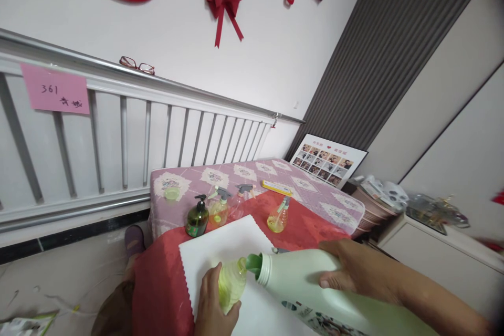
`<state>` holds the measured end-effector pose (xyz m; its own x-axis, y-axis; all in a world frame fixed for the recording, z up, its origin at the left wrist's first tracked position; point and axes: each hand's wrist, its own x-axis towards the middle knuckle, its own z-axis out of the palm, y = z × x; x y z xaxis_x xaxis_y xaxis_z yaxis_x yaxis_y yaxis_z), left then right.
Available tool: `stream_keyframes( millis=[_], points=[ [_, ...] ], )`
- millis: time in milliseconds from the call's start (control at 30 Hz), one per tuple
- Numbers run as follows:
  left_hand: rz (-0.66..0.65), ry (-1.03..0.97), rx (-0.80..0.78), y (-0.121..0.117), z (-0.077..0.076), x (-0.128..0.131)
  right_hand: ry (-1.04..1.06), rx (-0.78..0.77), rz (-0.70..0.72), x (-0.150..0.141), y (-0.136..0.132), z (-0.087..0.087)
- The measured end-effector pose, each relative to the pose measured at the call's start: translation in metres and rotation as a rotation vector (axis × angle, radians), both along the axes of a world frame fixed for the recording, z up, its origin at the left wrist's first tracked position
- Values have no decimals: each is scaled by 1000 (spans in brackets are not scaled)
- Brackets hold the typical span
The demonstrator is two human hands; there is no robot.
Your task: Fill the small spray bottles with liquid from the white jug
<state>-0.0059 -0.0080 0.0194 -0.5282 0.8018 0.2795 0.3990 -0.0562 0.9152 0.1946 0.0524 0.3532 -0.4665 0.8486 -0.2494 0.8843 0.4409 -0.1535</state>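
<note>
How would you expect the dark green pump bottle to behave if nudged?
The pump bottle looks fairly stable, given its broad body; a push on the narrow raised pump might tip it. Its glossy surface could feel slippery.

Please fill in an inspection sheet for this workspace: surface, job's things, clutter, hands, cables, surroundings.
Surface: purple patterned cover, partly under a red cloth; white scalloped mat on the cloth.
Job's things: small yellow-green bottle; large pale-green bottle, tilted, mouth towards the small one's; contact unclear.
Clutter: dark pump bottle, three spray bottles, green dish, yellow-edged box.
Hands: left hand grips the small bottle; right hand grips the large one.
Cables: thin pale strand on the floor; cannot tell whether a cable.
Surroundings: white slatted panel with pink note; glasses; photo board; red bow on the wall.
</note>
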Motion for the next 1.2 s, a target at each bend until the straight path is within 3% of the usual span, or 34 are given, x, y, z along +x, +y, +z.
stream_keyframes(
  millis=[100, 800, 1100, 1200],
  points=[
    [-6, 5, 2, 0, 0, 0, -42, -105, 14, -6, -2, 8],
    [-15, 7, -26, -2, 3, 0, -73, -98, -25, -10, 1, 13],
    [-126, -31, -107, -2, -1, -8, -86, -108, -25, -12, -1, 16],
    [-96, -25, -91, -1, -2, -8, -103, -89, -21, -14, -1, 17]
  ],
)
